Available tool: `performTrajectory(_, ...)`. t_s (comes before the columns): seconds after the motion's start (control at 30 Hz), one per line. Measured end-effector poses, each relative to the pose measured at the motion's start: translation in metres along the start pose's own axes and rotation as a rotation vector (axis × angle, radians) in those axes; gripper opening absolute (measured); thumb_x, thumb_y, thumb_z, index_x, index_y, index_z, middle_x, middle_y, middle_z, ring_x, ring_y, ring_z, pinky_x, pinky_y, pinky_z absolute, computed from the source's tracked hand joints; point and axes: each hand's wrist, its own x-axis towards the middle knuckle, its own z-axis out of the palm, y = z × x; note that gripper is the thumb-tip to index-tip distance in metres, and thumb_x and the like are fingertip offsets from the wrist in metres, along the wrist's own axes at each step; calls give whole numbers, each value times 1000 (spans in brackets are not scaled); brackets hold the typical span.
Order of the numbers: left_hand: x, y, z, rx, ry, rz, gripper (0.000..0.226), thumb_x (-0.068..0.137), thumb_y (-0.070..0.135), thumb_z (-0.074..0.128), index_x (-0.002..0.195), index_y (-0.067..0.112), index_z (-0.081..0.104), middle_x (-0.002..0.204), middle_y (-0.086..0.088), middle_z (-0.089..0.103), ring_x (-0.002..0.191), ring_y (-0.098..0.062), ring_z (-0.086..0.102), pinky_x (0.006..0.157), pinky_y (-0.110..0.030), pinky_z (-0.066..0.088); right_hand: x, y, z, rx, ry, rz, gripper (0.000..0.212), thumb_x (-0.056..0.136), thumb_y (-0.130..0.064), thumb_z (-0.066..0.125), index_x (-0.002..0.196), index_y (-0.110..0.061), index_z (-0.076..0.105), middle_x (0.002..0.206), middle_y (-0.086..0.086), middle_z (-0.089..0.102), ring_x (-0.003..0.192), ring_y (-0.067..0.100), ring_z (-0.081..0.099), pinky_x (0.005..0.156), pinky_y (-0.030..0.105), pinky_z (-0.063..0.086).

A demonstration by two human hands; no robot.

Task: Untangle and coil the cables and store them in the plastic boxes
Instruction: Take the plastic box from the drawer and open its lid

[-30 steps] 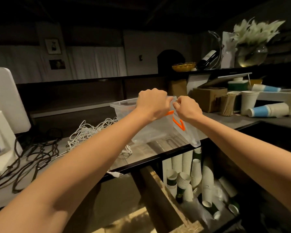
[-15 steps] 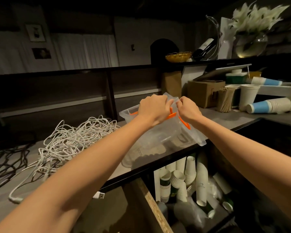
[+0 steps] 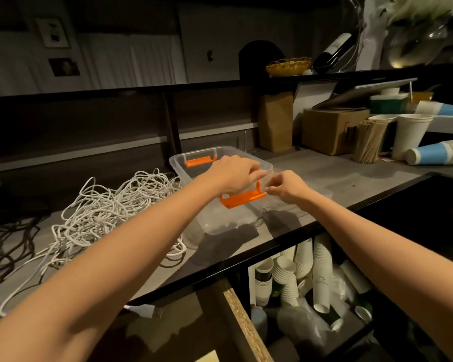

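Clear plastic box (image 3: pixel 215 220) with orange latch (image 3: pixel 242 198) sits on desk (image 3: pixel 332 184). Left hand (image 3: pixel 233 175) grip closed on box rim; right hand (image 3: pixel 285 185) pinches rim. White cable tangle (image 3: pixel 102 212) lies beside.

No text, label or number is legible on anything here.

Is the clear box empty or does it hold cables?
Empty: the clear box shows only its bare floor; the white cables lie tangled beside it.

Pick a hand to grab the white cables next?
Left, probably. The white cables lie left of the box, on the left hand's side; the right hand would cross over the box.
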Motion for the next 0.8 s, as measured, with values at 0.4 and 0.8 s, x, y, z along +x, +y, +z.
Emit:
performTrajectory(0.4,-16,3,-10,32,-50,-121,29,102,49,34,98,22,45,82,4,53,83,-15,52,72,-33,39,-13,-12,11,-221,-273,79,33,94,-1,48,124,-9,60,130,6,55,119,22,49,101,33,39)
performTrajectory(0.8,-41,30,-39,-5,44,-118,27,100,38,48,118,18,44,103,0,51,92,-17,49,73,-34,35,-55,-52,-43,-26,209,-43,18,92,-5,54,109,-7,59,116,12,60,105,24,57,88,35,47)
